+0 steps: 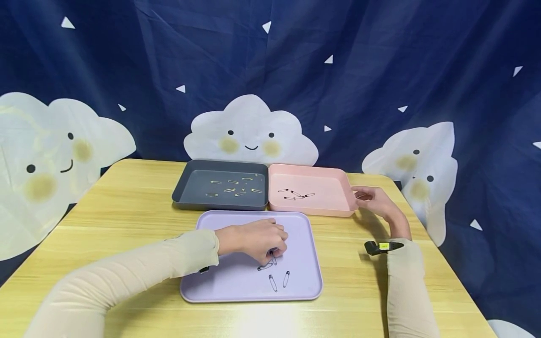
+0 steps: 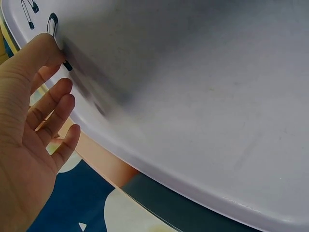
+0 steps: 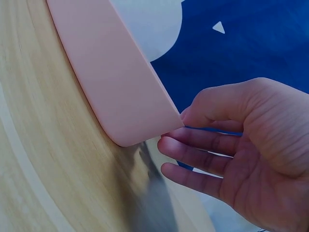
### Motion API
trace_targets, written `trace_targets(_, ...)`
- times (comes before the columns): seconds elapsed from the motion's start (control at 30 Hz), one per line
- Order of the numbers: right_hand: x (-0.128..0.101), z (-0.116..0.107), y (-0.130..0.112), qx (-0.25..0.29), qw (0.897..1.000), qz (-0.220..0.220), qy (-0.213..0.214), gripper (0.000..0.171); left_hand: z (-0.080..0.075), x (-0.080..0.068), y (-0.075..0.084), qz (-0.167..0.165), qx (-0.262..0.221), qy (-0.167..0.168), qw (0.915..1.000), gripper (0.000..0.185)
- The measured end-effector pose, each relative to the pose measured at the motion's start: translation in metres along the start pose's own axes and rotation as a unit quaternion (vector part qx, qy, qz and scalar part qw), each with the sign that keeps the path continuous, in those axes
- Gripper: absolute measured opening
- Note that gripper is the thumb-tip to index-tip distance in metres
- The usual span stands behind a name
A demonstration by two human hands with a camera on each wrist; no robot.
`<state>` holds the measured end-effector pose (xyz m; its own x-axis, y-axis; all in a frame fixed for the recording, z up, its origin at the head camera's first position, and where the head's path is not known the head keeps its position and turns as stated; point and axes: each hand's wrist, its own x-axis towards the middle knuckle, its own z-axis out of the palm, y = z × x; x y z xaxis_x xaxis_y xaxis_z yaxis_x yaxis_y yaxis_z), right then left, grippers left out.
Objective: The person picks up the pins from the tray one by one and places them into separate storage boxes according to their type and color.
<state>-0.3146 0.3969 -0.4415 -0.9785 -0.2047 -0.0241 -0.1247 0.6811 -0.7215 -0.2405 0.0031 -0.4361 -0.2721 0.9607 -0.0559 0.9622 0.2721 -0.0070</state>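
Observation:
My left hand [image 1: 263,239] is low over the lilac tray [image 1: 211,286], palm down. Its thumb and forefinger pinch a black-headed safety pin [image 2: 67,65], mostly hidden by the fingers; the other fingers are loosely bent. Another safety pin [image 1: 265,267] lies right by the fingertips, and two more, one of them this safety pin [image 1: 286,279], lie nearer the tray's front edge. Over on the right, my right hand [image 1: 376,203] holds the pink tray [image 1: 313,211] at its right end, thumb at the rim corner [image 3: 179,121] and fingers below it. Several black safety pins [image 1: 295,193] lie inside that tray.
A dark grey tray [image 1: 220,206] with several gold-coloured safety pins [image 1: 229,190] stands against the pink tray's left side. Both stand behind the lilac tray on the wooden table [image 1: 139,206]. A blue curtain [image 1: 363,94] with clouds hangs behind the table.

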Motion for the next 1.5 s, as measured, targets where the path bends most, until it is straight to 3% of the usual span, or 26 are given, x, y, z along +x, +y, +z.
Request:
trace_targets(0.77,0.002,0.001,0.009,-0.006,1.000,-0.012,0.026,0.053,0.003,-0.001,-0.001,0.002,0.001,0.012,0.9999,0.016)
trace_targets(1.5,0.002,0.000,0.009,0.013,0.999,-0.017,0.025,0.055,0.002,0.003,-0.007,-0.013,-0.002,0.024,0.9996,0.014)
